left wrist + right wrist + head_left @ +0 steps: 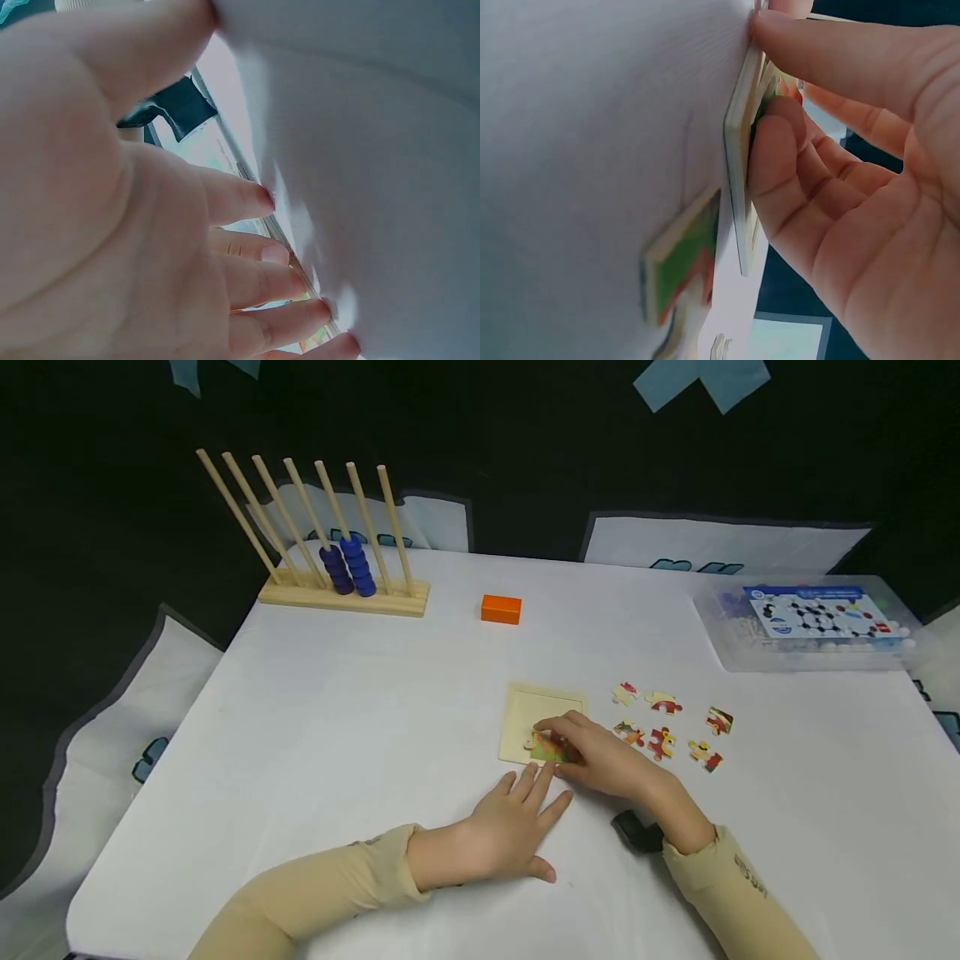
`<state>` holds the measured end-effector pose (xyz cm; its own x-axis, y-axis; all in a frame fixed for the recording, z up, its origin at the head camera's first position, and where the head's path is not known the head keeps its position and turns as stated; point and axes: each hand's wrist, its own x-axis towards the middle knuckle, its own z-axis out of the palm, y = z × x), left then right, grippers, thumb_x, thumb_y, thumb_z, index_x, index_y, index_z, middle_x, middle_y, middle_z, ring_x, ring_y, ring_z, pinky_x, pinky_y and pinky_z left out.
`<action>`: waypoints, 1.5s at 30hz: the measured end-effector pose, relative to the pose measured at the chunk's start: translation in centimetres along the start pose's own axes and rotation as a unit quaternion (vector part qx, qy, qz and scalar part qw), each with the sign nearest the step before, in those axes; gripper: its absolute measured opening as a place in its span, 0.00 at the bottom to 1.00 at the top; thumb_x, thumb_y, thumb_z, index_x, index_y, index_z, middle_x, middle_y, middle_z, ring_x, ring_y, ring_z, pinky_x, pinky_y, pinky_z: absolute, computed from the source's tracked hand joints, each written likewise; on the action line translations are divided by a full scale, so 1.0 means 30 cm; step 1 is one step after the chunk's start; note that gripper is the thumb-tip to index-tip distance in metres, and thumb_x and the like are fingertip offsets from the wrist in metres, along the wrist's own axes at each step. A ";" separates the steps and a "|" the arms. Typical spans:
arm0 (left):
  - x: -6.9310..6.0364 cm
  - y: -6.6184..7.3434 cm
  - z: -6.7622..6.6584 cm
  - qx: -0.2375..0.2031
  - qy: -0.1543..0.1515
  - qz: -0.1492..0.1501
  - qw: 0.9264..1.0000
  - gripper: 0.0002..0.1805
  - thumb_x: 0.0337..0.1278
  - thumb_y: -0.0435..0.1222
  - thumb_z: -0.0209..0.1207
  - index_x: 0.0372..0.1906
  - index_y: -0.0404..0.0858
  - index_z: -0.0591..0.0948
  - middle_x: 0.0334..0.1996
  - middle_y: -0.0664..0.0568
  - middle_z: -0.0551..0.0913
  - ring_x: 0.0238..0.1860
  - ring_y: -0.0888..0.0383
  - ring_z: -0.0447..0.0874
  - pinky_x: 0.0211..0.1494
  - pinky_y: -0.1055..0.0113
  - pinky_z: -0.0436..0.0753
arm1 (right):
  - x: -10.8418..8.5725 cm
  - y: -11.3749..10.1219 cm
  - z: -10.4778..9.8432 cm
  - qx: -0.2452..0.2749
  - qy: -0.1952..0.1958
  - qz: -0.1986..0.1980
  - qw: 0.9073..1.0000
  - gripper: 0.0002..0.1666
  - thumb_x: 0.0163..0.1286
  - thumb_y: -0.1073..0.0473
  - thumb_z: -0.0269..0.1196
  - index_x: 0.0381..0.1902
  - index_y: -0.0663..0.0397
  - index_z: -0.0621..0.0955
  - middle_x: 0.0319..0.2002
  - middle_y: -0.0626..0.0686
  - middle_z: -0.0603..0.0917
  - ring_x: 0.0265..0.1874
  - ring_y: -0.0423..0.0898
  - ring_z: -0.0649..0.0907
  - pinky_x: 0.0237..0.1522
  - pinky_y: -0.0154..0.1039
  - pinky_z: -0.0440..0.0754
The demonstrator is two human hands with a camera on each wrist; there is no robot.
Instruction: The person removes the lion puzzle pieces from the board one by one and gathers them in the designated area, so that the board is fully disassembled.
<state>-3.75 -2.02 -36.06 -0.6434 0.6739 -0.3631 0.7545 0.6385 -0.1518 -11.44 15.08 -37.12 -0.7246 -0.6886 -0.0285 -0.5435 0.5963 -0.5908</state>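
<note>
A shallow wooden puzzle tray (516,714) lies on the white table, with joined picture pieces (542,748) in its near part. My right hand (611,762) reaches over the tray's near right corner, its fingers curled at a green-and-red puzzle piece that they mostly cover. In the right wrist view the thumb (810,45) is by the tray's edge (737,142). My left hand (506,828) lies spread on the table, fingertips at the tray's near edge. Several loose puzzle pieces (662,742) lie right of the tray; one corner piece (682,259) shows close in the right wrist view.
An orange block (501,609) sits beyond the tray. At the back left stands a wooden peg rack (345,600) with purple and blue rings on two pegs. A clear plastic box (817,647) with a printed card is at the far right. A black object (636,832) is by the right wrist.
</note>
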 end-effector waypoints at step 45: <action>0.008 0.003 -0.003 0.011 0.000 0.001 1.000 0.48 0.48 0.70 0.37 0.71 0.47 0.51 0.69 0.39 0.44 0.68 0.47 0.47 0.63 0.57 0.58 | 0.002 0.008 -0.007 -0.014 0.016 0.000 1.000 0.26 0.59 0.64 0.64 0.56 0.59 0.73 0.29 0.44 0.72 0.28 0.40 0.71 0.32 0.34 0.72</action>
<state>-3.85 -1.76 -36.08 -0.6424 0.6748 -0.3633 0.7580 0.6294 -0.1712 -11.71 15.29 -37.09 -0.7370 -0.6759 -0.0025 -0.5553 0.6075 -0.5680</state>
